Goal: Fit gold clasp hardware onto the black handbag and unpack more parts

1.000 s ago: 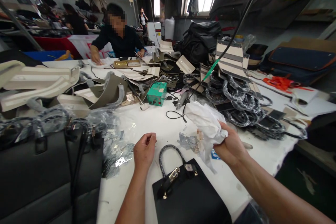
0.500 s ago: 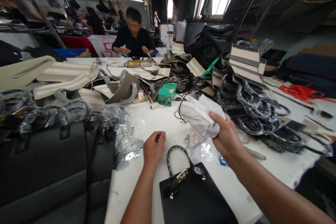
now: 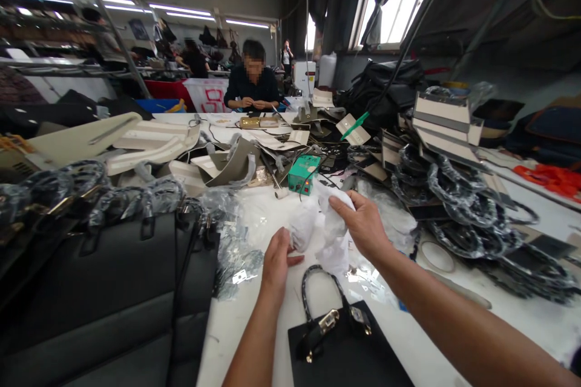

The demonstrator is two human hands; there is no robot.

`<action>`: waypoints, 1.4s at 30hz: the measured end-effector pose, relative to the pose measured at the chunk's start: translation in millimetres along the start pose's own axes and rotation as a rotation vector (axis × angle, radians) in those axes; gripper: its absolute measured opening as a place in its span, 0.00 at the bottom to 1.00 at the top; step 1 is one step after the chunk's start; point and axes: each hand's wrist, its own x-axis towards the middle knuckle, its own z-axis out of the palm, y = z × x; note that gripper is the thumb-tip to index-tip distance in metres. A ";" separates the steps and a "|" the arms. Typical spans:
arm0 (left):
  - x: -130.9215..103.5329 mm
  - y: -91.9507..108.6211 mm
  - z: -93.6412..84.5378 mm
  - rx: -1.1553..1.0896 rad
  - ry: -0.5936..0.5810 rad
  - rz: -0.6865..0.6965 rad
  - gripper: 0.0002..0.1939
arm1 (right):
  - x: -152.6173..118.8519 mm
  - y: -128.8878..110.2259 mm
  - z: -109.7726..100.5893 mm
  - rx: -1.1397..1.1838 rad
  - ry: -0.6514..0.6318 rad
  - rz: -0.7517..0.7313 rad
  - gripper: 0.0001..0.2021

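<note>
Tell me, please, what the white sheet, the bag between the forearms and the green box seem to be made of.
White sheet: probably thin, matt paper, given its crumpled folds.
Bag: black leather or imitation, by its smooth, fairly matt surface.
Green box: smooth painted metal or plastic; its crisp edges fit both.

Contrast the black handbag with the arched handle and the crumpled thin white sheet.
The black handbag is dark, with shiny metal fittings; the crumpled white sheet is pale and plain. The handbag looks firm and straight-edged, the sheet soft and creased. The handbag lies on the white table; the right hand grips the sheet.
</note>
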 end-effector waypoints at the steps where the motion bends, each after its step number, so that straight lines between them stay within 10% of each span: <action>1: 0.5 -0.5 1.1 0.033 0.025 0.004 0.36 | 2.7 -4.9 -2.9 0.012 0.006 -0.032 0.17; 10: -0.1 -16.7 2.9 0.397 0.021 0.220 0.25 | 36.7 -46.3 -29.1 -0.403 0.012 -0.309 0.17; 16: 0.0 -18.6 0.6 0.562 0.010 0.370 0.22 | 27.2 14.9 -9.8 -0.867 -0.274 -0.130 0.20; 23: -6.9 -10.1 2.9 0.636 -0.070 0.446 0.19 | 21.6 65.6 14.7 -0.666 -0.379 0.063 0.13; 42: -1.9 -8.3 2.0 0.363 0.010 0.200 0.25 | 52.7 2.0 -35.3 -0.261 -0.145 -0.093 0.12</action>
